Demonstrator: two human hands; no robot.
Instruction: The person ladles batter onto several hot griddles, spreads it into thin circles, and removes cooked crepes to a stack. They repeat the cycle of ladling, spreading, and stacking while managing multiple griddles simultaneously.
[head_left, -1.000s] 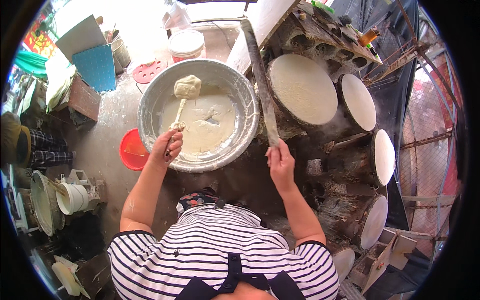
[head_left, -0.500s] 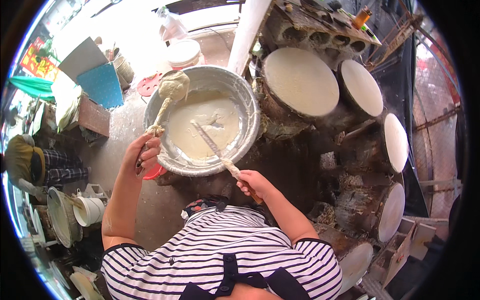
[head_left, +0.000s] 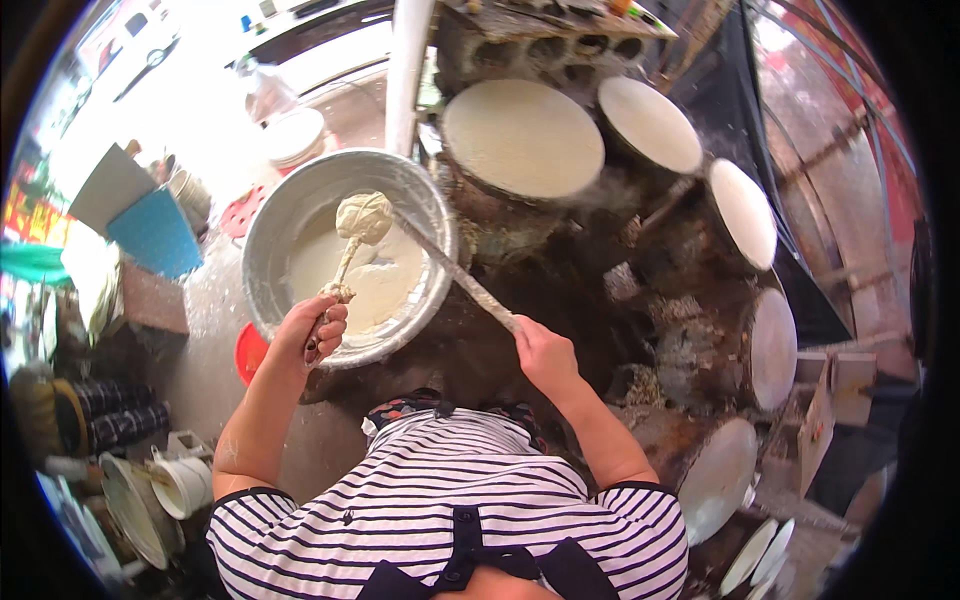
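Note:
My left hand [head_left: 314,330] is closed around the handle of a ladle [head_left: 364,217] heaped with thick pale batter, which coats its handle too. The ladle hangs over a large grey metal basin [head_left: 255,255] part filled with the same batter [head_left: 310,255]. In my right hand [head_left: 547,357], fingers closed, is a long batter-smeared flat stick [head_left: 468,283]. It slants up and left across the basin's right rim, its far end beside the ladle's bowl. Whether the stick touches the ladle I cannot tell.
Several round griddles arc around my right, the nearest to the basin being a pale-topped griddle [head_left: 523,138]. A red plastic piece [head_left: 250,352] stands at the basin's lower left. Farther left are a blue board [head_left: 155,233], a white bucket [head_left: 182,485] and another person's checked clothing [head_left: 125,427].
The stick has come up out of the batter to beside the ladle, my right hand shifting right. The ladle has moved from the basin's left rim to over its middle. The whole view has turned.

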